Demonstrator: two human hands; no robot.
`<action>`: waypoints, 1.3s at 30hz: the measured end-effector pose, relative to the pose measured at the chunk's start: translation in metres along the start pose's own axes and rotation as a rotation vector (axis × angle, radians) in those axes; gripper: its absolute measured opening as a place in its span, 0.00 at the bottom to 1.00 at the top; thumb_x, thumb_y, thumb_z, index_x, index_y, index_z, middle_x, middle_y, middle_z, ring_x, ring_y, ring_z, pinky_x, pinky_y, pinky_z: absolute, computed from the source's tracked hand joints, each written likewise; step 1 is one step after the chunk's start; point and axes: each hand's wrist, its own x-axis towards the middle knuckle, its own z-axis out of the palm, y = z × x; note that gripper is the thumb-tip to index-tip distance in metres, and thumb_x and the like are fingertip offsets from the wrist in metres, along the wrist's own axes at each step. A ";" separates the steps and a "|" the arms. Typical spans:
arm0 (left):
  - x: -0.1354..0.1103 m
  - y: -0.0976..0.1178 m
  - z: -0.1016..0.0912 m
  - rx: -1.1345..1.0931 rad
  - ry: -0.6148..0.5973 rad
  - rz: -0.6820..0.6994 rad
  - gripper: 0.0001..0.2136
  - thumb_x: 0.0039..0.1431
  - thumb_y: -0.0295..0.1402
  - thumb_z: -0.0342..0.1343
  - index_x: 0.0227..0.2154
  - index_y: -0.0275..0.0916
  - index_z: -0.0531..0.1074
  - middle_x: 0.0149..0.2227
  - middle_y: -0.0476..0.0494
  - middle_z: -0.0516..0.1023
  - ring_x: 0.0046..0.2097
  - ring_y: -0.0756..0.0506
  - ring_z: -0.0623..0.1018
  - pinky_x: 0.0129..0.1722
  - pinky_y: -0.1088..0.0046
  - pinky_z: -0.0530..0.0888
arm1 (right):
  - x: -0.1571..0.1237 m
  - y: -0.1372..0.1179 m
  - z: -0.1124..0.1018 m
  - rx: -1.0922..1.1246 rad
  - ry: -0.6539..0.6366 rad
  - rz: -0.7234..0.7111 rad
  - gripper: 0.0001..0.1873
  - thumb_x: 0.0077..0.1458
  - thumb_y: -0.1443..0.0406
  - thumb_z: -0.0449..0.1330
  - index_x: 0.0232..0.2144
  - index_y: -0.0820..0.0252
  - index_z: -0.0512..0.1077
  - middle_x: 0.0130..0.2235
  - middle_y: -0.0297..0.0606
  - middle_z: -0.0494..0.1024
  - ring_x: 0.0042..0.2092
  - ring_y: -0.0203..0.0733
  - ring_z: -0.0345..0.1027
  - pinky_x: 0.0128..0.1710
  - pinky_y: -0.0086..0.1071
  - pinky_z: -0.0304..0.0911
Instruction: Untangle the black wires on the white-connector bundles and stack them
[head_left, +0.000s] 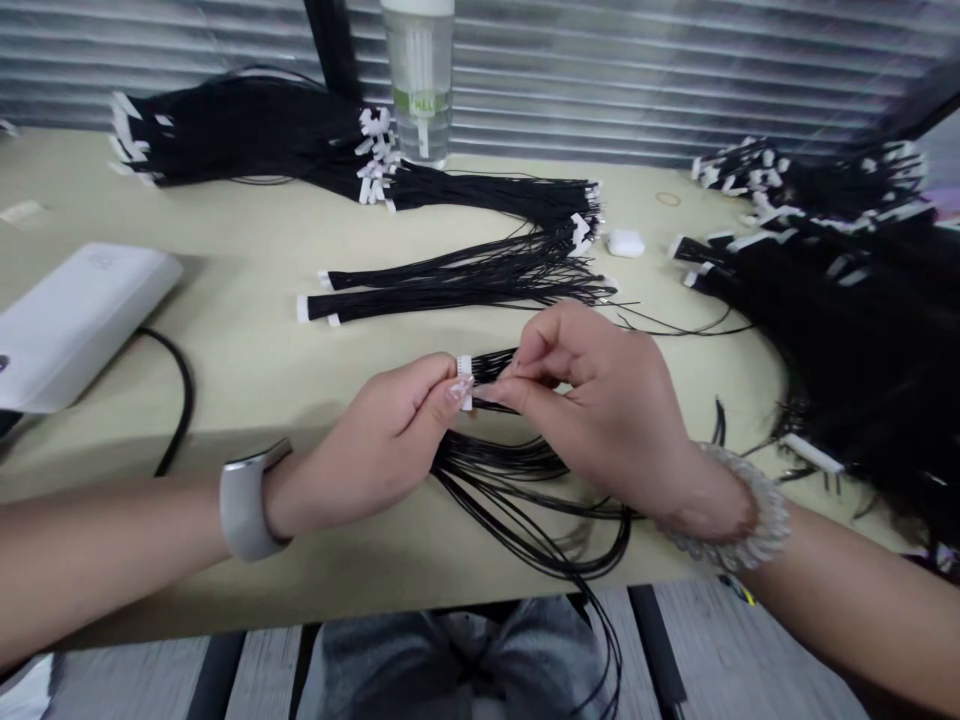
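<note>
Connector [465,366] (white) in left fingers [436,405].

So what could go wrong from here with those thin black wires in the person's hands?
Some of the thin black wires hang past the pale table's front edge and might snag near the person's lap. The right hand pinches close beside the small white plastic connector in the left hand, so a slip could tug a wire astray. The clear bottle with a green label stands right beside black wire bundles and might tip onto them if knocked.
</note>
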 end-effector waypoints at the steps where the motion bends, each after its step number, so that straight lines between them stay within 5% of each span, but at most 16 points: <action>1: 0.000 0.000 0.000 -0.001 -0.002 0.001 0.15 0.62 0.38 0.37 0.22 0.38 0.56 0.21 0.53 0.58 0.23 0.53 0.58 0.22 0.77 0.58 | -0.001 0.000 0.001 -0.011 0.011 -0.008 0.10 0.47 0.65 0.61 0.26 0.60 0.62 0.22 0.26 0.71 0.22 0.27 0.62 0.23 0.22 0.56; 6: 0.000 0.000 -0.001 -0.021 -0.013 -0.003 0.14 0.62 0.38 0.38 0.23 0.38 0.57 0.22 0.52 0.58 0.24 0.52 0.59 0.23 0.77 0.59 | 0.001 0.001 0.001 -0.018 0.002 -0.048 0.09 0.47 0.65 0.61 0.26 0.60 0.62 0.22 0.27 0.70 0.22 0.26 0.60 0.23 0.22 0.55; 16: 0.001 -0.001 -0.001 -0.093 0.062 -0.010 0.14 0.63 0.37 0.39 0.23 0.38 0.58 0.23 0.52 0.61 0.25 0.52 0.62 0.25 0.77 0.62 | 0.009 0.020 -0.022 -0.123 -0.209 -0.061 0.04 0.47 0.68 0.58 0.27 0.59 0.65 0.26 0.27 0.72 0.28 0.28 0.66 0.28 0.21 0.59; 22: 0.003 -0.003 -0.001 -0.111 0.148 -0.089 0.15 0.62 0.39 0.39 0.22 0.38 0.60 0.23 0.51 0.63 0.26 0.52 0.64 0.25 0.76 0.63 | 0.011 0.013 -0.039 -0.295 -0.109 -0.208 0.16 0.39 0.61 0.66 0.24 0.60 0.62 0.27 0.32 0.66 0.29 0.31 0.58 0.28 0.26 0.55; 25: 0.005 -0.005 0.000 -0.168 0.195 -0.151 0.16 0.62 0.41 0.38 0.24 0.38 0.61 0.24 0.50 0.64 0.26 0.52 0.64 0.24 0.76 0.63 | 0.007 0.001 -0.055 -0.271 -0.110 -0.223 0.22 0.42 0.54 0.63 0.17 0.61 0.57 0.20 0.30 0.58 0.23 0.28 0.50 0.22 0.26 0.49; 28: 0.006 -0.006 0.000 -0.182 0.234 -0.188 0.17 0.62 0.42 0.38 0.23 0.38 0.61 0.23 0.50 0.64 0.25 0.51 0.64 0.24 0.76 0.63 | -0.002 -0.004 -0.066 -0.236 -0.313 -0.188 0.26 0.49 0.53 0.57 0.12 0.62 0.52 0.14 0.28 0.50 0.18 0.27 0.42 0.17 0.27 0.42; 32: 0.006 -0.004 -0.001 -0.179 0.251 -0.200 0.17 0.61 0.42 0.39 0.24 0.38 0.61 0.22 0.50 0.63 0.24 0.51 0.63 0.23 0.76 0.62 | -0.010 0.003 -0.065 -0.429 -0.727 -0.037 0.20 0.55 0.54 0.50 0.17 0.58 0.62 0.16 0.29 0.61 0.18 0.28 0.48 0.17 0.27 0.43; 39: 0.006 -0.001 0.000 -0.141 0.279 -0.189 0.16 0.62 0.39 0.40 0.22 0.38 0.61 0.22 0.50 0.64 0.23 0.52 0.62 0.21 0.76 0.61 | -0.011 0.006 -0.035 -0.433 -0.724 -0.090 0.18 0.59 0.61 0.43 0.22 0.59 0.65 0.24 0.31 0.68 0.26 0.30 0.56 0.27 0.28 0.49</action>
